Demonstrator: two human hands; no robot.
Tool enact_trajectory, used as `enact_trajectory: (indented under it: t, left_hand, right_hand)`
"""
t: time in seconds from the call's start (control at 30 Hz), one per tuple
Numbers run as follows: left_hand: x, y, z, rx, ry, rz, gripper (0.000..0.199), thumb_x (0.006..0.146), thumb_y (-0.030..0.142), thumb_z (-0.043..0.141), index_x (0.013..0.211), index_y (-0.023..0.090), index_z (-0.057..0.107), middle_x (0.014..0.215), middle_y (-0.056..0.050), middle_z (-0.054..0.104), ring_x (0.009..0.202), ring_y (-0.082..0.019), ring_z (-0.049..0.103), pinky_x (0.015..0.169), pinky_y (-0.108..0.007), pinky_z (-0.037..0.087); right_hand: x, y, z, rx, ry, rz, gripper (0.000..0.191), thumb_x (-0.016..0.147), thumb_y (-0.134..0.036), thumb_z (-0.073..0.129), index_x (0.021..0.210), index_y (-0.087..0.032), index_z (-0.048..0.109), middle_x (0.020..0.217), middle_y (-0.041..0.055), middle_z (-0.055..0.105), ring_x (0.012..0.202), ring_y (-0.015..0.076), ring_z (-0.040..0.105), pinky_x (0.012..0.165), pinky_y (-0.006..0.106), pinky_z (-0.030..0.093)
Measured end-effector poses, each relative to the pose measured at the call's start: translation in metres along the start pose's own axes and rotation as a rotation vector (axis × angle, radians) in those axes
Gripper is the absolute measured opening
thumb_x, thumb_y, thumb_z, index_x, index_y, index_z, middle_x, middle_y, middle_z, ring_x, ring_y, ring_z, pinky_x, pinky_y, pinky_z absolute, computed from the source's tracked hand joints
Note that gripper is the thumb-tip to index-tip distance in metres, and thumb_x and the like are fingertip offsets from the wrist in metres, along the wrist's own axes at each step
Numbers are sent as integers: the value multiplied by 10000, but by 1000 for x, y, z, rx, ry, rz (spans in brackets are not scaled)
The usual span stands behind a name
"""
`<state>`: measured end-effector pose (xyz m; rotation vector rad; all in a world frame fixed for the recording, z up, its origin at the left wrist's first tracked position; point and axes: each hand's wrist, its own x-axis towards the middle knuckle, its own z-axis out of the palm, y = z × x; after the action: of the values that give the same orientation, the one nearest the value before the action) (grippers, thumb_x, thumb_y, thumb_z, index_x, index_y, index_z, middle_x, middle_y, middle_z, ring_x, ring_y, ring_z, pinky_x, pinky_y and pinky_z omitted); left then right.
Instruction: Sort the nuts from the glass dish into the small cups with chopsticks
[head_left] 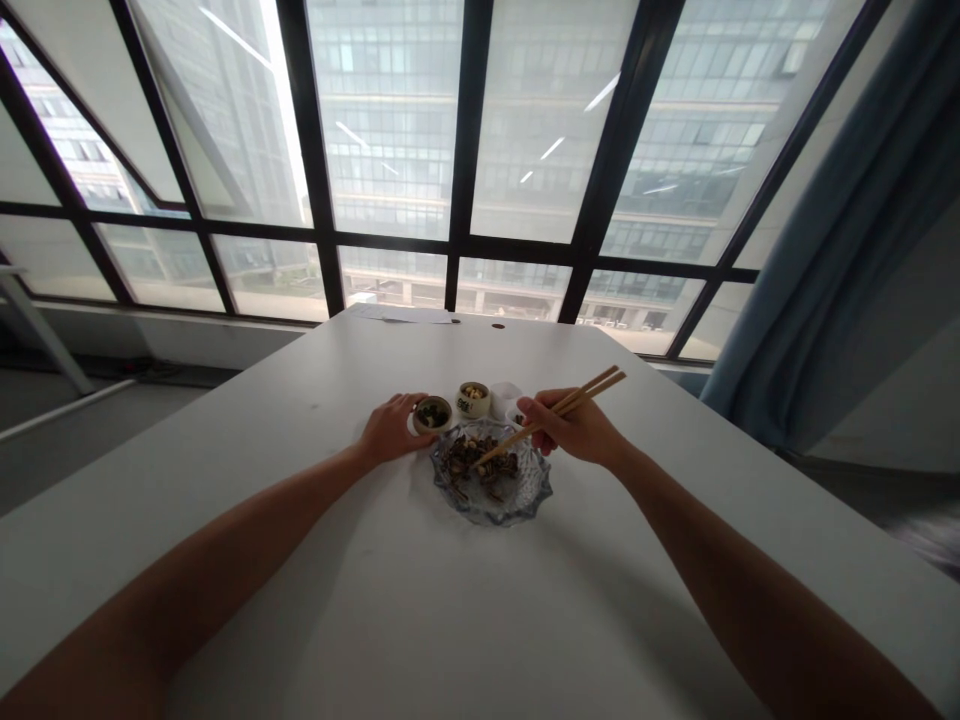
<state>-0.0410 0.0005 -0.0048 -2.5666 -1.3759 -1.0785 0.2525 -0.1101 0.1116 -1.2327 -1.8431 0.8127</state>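
My right hand [564,424] is closed around a pair of wooden chopsticks [592,384]. Their tips reach down into dark brown, dried-looking food pieces [480,462] on a clear glass plate with a scalloped rim [536,488]. With my left hand [391,428] I grip a small cup [448,424] by its side, tilted so that green bits show inside. It is at the plate's far left edge; whether it touches the plate I cannot tell. Behind the plate stands a second small cup [472,402] with dark markings and pale pieces in it.
Right of the marked cup is a white cup [505,398], and a small white dish [514,414] is partly hidden by my right hand. Paper [401,315] lies at the far end of the white table [450,620]. Windows stand beyond; a blue curtain [810,250] hangs at right.
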Motion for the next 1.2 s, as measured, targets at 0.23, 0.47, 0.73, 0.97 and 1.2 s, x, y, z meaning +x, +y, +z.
enact_trajectory:
  t: [0.23,0.47,0.73,0.97,1.2]
  left_hand:
    - [0,-2,2,-1,-2,1,606,738,471,745,1267,215,596,1204,-96,708,1108,-290,667,970,-417,551]
    - [0,-2,2,1,-15,-23,623,744,478,740,1283,206,588,1213,-107,703,1108,-295,667,983,-427,544]
    - [0,0,1,-12,-19,-32,615,745,470,741,1285,222,585,1221,-98,705,1098,-287,670,979,-425,544]
    - [1,-1,4,-7,-1,-30,617,754,495,735,1282,213,588,1193,-97,710,1093,-292,673,956,-426,554]
    - [2,0,3,-9,-13,-38,616,756,507,728,1279,214,586,1201,-99,707,1097,-289,671,963,-421,550]
  right_hand:
    - [-3,-1,-8,-113,-204,45,591,829,-729,596,591,-188,574,454,21,615,369,121,562,380,215,437]
    - [2,10,-10,-215,41,-82,622,866,-755,520,626,-185,594,474,38,625,387,129,578,398,222,446]
    - [6,18,3,-96,141,-87,590,791,-761,629,634,-193,592,557,73,688,472,173,649,410,240,477]
    - [5,18,9,-87,64,-108,556,830,-719,605,646,-194,606,575,63,694,498,165,651,451,242,494]
    - [4,15,9,-107,21,-140,569,858,-712,575,626,-193,597,555,56,678,478,151,637,431,225,464]
